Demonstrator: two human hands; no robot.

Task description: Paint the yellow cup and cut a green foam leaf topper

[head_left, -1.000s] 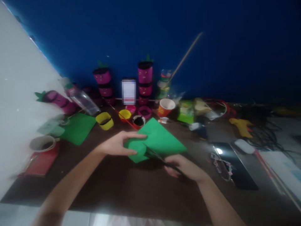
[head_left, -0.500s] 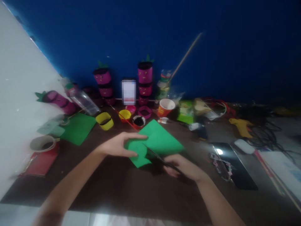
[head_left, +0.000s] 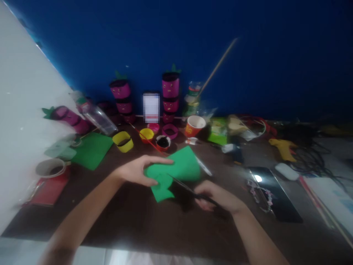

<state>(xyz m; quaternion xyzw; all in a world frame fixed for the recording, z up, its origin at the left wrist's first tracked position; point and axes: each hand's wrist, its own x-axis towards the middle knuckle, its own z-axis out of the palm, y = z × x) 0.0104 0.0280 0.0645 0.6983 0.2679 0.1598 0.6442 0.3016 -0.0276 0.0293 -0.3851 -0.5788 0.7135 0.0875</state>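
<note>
A green sheet (head_left: 179,165), paper or thin foam, is held above the dark table by my left hand (head_left: 138,169), its thumb and fingers closed on the left edge. The sheet is partly cut, with a notched flap hanging toward me. My right hand (head_left: 212,197) grips black-handled scissors (head_left: 190,189). Their blades point up and left, with the tip at the cut in the sheet. Behind the sheet's right side a thin white pen-like item (head_left: 204,166) shows.
Small paint cups, a yellow cup (head_left: 146,135) and a dark-filled cup (head_left: 163,142), stand behind the sheet. Purple stacked figures (head_left: 170,90) line the blue wall. Another green sheet (head_left: 93,150) lies left. A phone-like black slab (head_left: 275,195) and yellow glue gun (head_left: 284,149) lie right.
The green sheet has turned and curled, its right corner drawn in, uncovering the white pen-like item. My right hand and the scissors have shifted slightly right and down.
</note>
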